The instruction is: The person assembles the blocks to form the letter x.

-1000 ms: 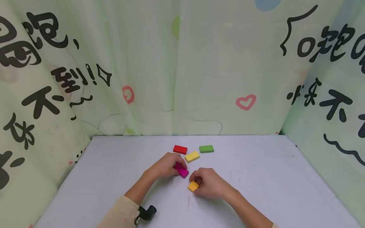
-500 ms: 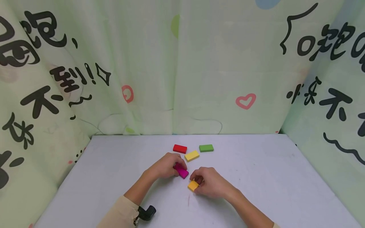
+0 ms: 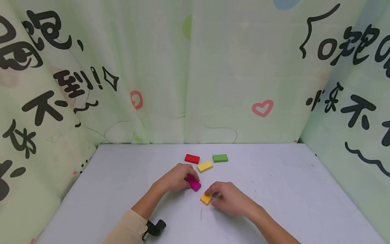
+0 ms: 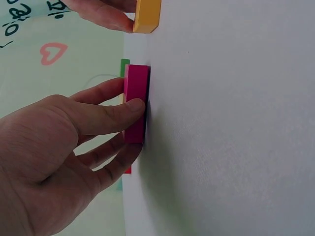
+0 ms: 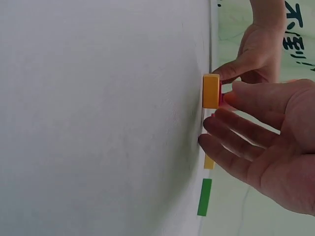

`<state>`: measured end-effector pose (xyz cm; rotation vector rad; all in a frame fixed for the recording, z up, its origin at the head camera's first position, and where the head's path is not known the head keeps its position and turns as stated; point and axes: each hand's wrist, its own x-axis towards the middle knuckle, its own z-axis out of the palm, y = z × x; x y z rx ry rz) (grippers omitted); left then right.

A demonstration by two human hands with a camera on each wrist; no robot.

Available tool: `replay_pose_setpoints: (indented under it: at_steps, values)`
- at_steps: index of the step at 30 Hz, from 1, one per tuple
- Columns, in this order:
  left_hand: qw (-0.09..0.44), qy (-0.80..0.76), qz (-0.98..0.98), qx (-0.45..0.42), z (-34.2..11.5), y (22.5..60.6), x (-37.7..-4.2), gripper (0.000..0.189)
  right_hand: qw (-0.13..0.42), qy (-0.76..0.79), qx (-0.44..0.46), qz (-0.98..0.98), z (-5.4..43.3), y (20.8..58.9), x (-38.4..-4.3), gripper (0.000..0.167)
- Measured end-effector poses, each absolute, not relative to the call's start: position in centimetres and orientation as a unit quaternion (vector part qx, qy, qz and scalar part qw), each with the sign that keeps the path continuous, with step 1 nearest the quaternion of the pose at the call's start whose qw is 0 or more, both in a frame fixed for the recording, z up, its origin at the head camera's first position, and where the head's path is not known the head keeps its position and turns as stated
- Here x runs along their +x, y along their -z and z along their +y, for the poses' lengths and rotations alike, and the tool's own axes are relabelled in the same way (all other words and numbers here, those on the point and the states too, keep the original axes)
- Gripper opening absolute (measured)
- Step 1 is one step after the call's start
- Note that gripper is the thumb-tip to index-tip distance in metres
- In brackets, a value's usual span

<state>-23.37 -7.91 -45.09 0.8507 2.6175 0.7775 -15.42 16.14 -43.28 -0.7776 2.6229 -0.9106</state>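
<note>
My left hand [image 3: 179, 177] pinches a magenta block [image 3: 194, 184] on the white table; in the left wrist view the thumb lies along the side of that magenta block [image 4: 136, 83], with fingers behind it. Just nearer me and to the right lies an orange block [image 3: 206, 199]. My right hand [image 3: 230, 199] is beside it, fingers loosely bent, index fingertip right at its upper edge and thumb apart from it. In the right wrist view the orange block [image 5: 211, 91] stands in front of the right thumb, whose tip is off its face.
Beyond the hands lie a red block [image 3: 192, 159], a yellow block [image 3: 205, 166] and a green block [image 3: 220, 158] on the table [image 3: 274, 189]. A printed pale green curtain [image 3: 219, 78] encloses the back and sides. A black wrist device [image 3: 156, 227] is on the left sleeve.
My right hand has loosened from the orange block and drawn slightly to the right. The left hand and the magenta block have stayed in place.
</note>
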Motion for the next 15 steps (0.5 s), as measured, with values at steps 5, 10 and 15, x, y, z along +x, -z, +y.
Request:
replay_pose_setpoints:
  at_steps: [5,10,15]
  values:
    - [0.139,-0.267,0.905,0.301,-8.0,45.2,-23.4,0.027,0.126,0.280,-0.295,0.905,16.5,43.1,-14.7,0.029]
    - [0.141,-0.264,0.906,0.299,-8.0,45.2,-23.4,0.026,0.128,0.243,-0.324,0.905,17.0,42.8,-13.4,0.039]
    - [0.141,-0.261,0.905,0.304,-8.0,45.0,-23.4,0.026,0.139,0.220,-0.338,0.904,17.5,42.9,-12.5,0.051]
